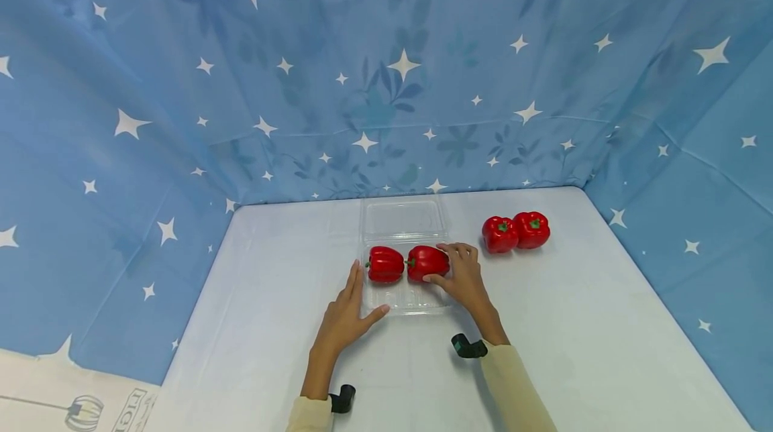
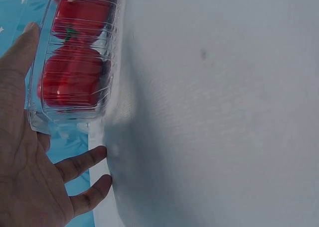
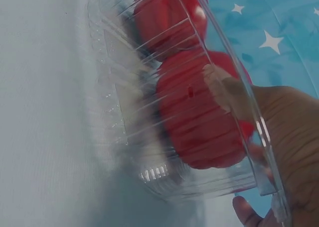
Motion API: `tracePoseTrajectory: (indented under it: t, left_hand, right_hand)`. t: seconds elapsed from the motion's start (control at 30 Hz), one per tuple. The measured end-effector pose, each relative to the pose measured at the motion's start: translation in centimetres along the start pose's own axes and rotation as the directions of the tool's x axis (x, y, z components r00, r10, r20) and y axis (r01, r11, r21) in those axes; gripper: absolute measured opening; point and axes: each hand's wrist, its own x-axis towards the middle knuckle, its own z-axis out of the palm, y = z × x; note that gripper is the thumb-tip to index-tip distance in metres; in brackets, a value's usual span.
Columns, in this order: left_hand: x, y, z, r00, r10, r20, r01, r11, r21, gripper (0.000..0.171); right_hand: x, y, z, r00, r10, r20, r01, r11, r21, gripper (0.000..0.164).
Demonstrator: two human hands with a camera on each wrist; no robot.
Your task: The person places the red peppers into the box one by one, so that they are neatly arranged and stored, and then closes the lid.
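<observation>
Two red bell peppers lie side by side in a clear plastic clamshell container (image 1: 406, 302), its lid (image 1: 403, 217) folded back. My right hand (image 1: 464, 278) grips the right-hand pepper (image 1: 426, 263), thumb at its near side and fingers over its far right end. In the right wrist view the thumb presses that pepper (image 3: 199, 127) behind the clear wall. The other pepper (image 1: 385, 265) sits at the container's left, its green stem pointing left. My left hand (image 1: 345, 318) rests along the left side of the container with fingers extended; the left wrist view shows this hand (image 2: 30, 162) holding no pepper.
Two more red bell peppers, one (image 1: 500, 235) touching the other (image 1: 532, 229), stand on the white table (image 1: 272, 298) to the right of the container. A blue star-patterned curtain (image 1: 374, 83) rises behind the table and along its sides.
</observation>
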Motion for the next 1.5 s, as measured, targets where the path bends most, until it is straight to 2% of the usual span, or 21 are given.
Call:
tracePoseTrajectory:
  t: [0.3,0.73,1.0,1.17,1.33,1.43,1.5]
  left_hand:
    - [-0.1,0.2,-0.2,1.000,-0.008,0.010,0.008,1.000,-0.006,0.106]
    - [-0.1,0.1,-0.1,1.000,-0.013,0.005,0.013,1.000,-0.006,0.106]
    - [-0.1,0.0,0.1,1.000,-0.018,0.006,0.018,1.000,-0.013,0.104]
    - [-0.1,-0.1,0.1,1.000,-0.014,0.000,0.014,1.000,-0.010,0.104]
    - [-0.1,-0.1,0.1,1.000,-0.006,-0.001,0.006,1.000,-0.012,0.105]
    - [-0.1,0.0,0.0,1.000,-0.001,0.003,0.001,1.000,-0.004,0.105]
    - [0.0,0.0,-0.1,1.000,0.003,0.005,-0.003,1.000,0.001,0.105]
  right_hand:
    - [0.0,-0.1,0.1,1.000,0.008,-0.021,-0.008,1.000,-0.006,0.074]
    - [-0.1,0.0,0.1,1.000,0.003,-0.005,-0.003,1.000,0.016,0.078]
    - [-0.3,0.3,-0.1,1.000,-0.018,0.016,0.017,0.998,0.060,0.076]
    - [-0.3,0.5,-0.6,0.999,-0.001,0.036,-0.003,0.994,0.110,0.075]
    - [-0.3,1.0,-1.2,1.000,-0.001,-0.012,0.003,0.987,0.161,0.069]
    - [-0.3,1.5,-1.5,0.996,0.003,-0.091,0.013,0.984,0.177,0.061]
    - [-0.3,1.8,-1.8,0.985,-0.001,-0.170,0.035,0.980,0.197,0.054]
